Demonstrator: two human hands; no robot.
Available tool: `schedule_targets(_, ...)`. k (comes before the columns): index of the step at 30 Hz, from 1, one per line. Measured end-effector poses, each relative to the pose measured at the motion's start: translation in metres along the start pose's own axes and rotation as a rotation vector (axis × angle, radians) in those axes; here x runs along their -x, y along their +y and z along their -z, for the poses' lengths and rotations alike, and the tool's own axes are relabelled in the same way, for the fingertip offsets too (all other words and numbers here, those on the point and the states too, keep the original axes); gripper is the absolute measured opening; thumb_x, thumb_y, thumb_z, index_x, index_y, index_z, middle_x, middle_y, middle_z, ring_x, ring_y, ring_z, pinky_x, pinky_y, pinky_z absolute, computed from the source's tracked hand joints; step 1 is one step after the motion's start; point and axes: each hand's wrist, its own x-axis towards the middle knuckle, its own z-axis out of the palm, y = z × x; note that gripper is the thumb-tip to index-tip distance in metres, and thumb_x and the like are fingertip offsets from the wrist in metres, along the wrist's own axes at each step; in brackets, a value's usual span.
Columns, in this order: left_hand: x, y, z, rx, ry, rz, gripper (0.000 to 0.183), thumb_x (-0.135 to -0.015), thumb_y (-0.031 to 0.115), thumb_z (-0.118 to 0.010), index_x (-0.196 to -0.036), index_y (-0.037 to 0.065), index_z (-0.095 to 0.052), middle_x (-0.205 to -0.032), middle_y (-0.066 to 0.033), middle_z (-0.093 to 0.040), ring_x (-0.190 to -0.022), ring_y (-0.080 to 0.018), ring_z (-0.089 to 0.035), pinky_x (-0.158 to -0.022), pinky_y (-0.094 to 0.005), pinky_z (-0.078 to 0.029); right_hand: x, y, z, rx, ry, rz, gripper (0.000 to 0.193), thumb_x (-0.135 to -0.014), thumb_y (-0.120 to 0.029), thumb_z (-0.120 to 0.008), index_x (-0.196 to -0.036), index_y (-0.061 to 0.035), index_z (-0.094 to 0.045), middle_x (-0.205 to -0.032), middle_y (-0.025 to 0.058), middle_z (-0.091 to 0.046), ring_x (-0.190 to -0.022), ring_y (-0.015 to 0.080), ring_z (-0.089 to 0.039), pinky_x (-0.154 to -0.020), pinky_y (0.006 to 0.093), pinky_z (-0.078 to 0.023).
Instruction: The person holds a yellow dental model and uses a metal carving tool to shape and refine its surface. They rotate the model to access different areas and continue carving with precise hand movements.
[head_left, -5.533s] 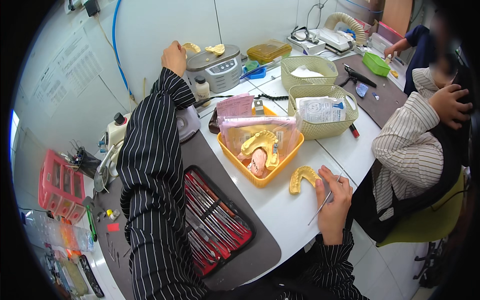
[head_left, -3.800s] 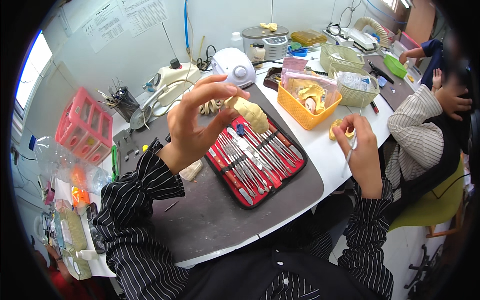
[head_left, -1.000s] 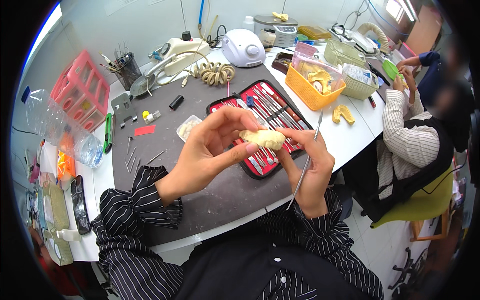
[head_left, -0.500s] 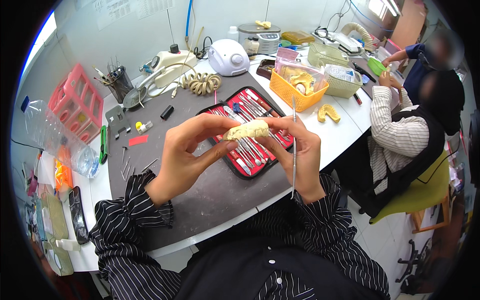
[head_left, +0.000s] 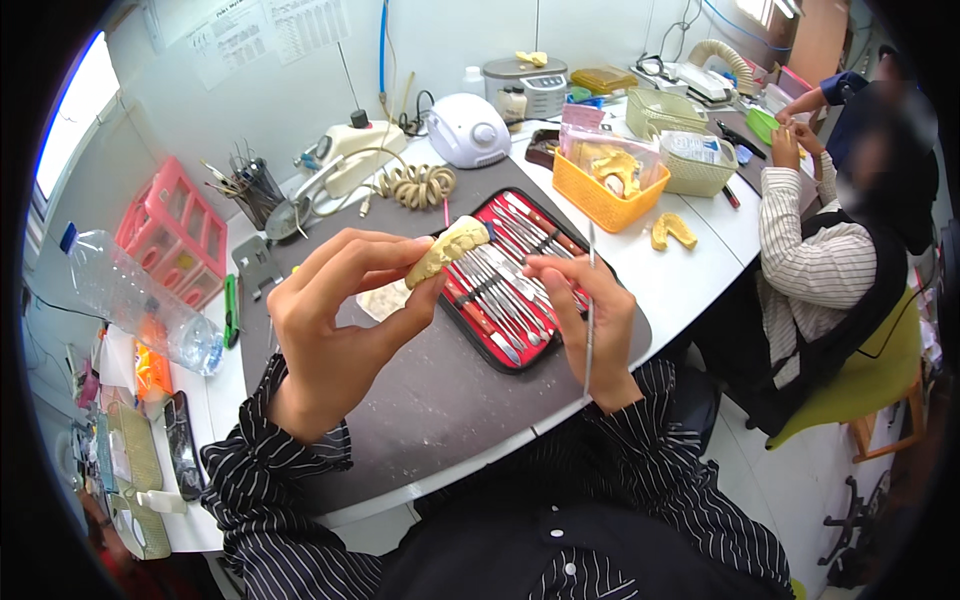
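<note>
My left hand [head_left: 345, 335] pinches a pale yellow plaster dental cast [head_left: 450, 250] between thumb and fingers, its row of teeth tilted up to the right. In my right hand [head_left: 592, 325], apart from the cast, is a slim metal dental carver [head_left: 590, 340], standing nearly upright against the fingers. Beneath both hands an unzipped black case [head_left: 513, 369] with a red lining lies on the grey mat. Several metal carvers and spatulas [head_left: 497, 290] fill it, some with reddish-brown handles. A whitish, rough piece [head_left: 383, 298] shows on the mat, partly hidden by my left hand.
At the right stand an orange basket [head_left: 600, 205] of casts and a yellow horseshoe-shaped cast [head_left: 674, 231]. A white rounded device [head_left: 467, 132] and coiled hose [head_left: 418, 185] sit behind. A plastic bottle [head_left: 150, 305] lies left. Two people work at the far right.
My right hand has let go of the cast and drawn away, keeping the carver. My left hand has tilted the cast upward and moved it left. The view has shifted slightly.
</note>
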Motion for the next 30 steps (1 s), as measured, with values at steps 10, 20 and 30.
schedule_targets(10, -0.004, -0.009, 0.004, -0.195, 0.068, -0.044, 0.023, -0.072, -0.002, -0.077, -0.094, -0.002, -0.07, -0.085, -0.0096, -0.069, -0.076, -0.0135, -0.068, -0.071, -0.0246, -0.057, 0.008, 0.004, 0.001, -0.009, 0.045, -0.075, 0.023, -0.095, -0.016, -0.056, -0.095, 0.0001, -0.071, -0.084, 0.0105, -0.07, -0.081, 0.0187, -0.061, -0.08, 0.03, -0.045)
schedule_targets(20, -0.008, -0.008, 0.01, -0.271, -0.004, 0.059, 0.021, -0.074, 0.001, -0.075, -0.094, 0.0, -0.071, -0.084, -0.0065, -0.069, -0.077, -0.0121, -0.067, -0.071, -0.0275, -0.059, 0.005, 0.0, -0.002, 0.021, 0.042, -0.048, 0.02, -0.094, -0.013, -0.055, -0.099, 0.0001, -0.07, -0.087, 0.0107, -0.07, -0.082, 0.0194, -0.062, -0.077, 0.0302, -0.047)
schedule_targets(30, -0.009, -0.019, 0.008, -0.28, 0.051, -0.039, 0.02, -0.073, -0.002, -0.074, -0.092, -0.001, -0.068, -0.085, -0.0088, -0.067, -0.076, -0.0138, -0.067, -0.072, -0.0268, -0.058, 0.008, -0.003, -0.003, 0.052, 0.003, -0.048, 0.017, -0.091, -0.006, -0.056, -0.101, 0.0006, -0.068, -0.09, 0.0115, -0.07, -0.084, 0.0207, -0.063, -0.08, 0.0304, -0.047)
